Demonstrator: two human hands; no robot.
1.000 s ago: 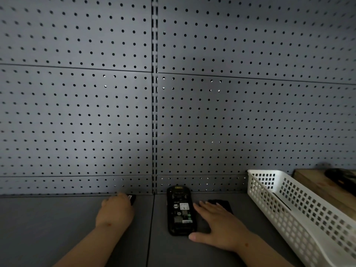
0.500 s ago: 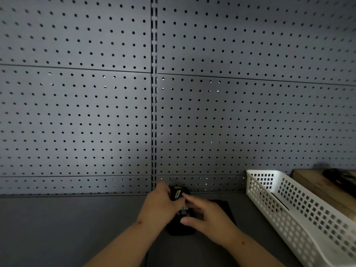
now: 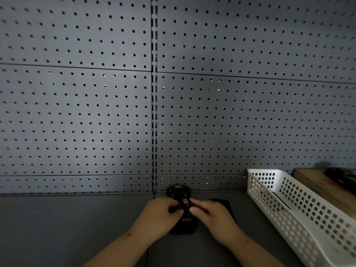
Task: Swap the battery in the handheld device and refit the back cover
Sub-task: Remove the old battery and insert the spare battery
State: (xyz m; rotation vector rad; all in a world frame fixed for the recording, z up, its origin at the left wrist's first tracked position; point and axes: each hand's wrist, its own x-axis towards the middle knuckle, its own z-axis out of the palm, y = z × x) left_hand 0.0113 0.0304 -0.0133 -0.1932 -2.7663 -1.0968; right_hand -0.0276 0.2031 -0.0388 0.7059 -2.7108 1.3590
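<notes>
- Now you're seating the battery [image 3: 184,204] into the handheld device [image 3: 182,226], left hand [image 3: 160,215] and right hand [image 3: 212,214] both pinching it.
- Probably pressing it flat, then fetching the back cover [image 3: 224,204].

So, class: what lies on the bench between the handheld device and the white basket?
In the head view, a flat black piece, partly hidden by the right hand, lies between handheld device and white basket.

Two bare forearms, no sleeves, left hand [image 3: 159,218], right hand [image 3: 215,220]
</notes>
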